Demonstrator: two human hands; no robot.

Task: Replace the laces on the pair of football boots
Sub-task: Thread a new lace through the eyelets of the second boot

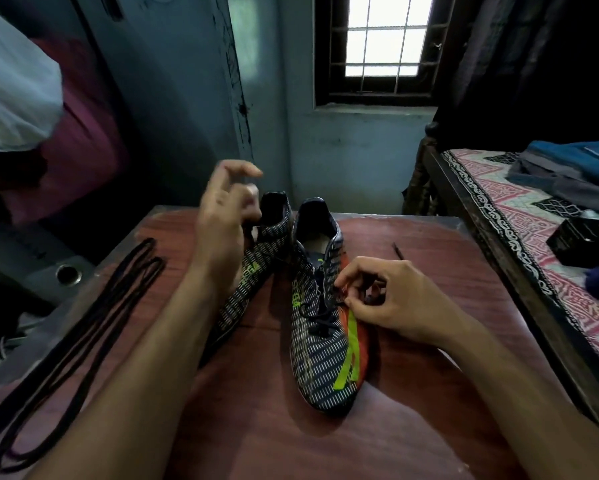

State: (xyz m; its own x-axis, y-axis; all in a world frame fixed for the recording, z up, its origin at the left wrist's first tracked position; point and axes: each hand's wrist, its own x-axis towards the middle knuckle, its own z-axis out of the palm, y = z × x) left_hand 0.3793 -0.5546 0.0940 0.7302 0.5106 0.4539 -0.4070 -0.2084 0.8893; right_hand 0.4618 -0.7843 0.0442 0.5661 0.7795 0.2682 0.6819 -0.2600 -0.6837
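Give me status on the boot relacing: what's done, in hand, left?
Done: nothing finished that I can see; loose laces lie at the table's left. In hand: right hand works the lace at the right boot eyelets; left hand is raised over the left boot. Left: both boots.

Bench (429, 306): reddish wood-grain, smooth, slight sheen. Right boot (320, 355): knit-look textile upper, matt, dashed weave; orange side panel smoother, semi-gloss. Loose laces (69, 334): black woven cord, matt. Bed cover (519, 216): printed cotton-like cloth, matt.
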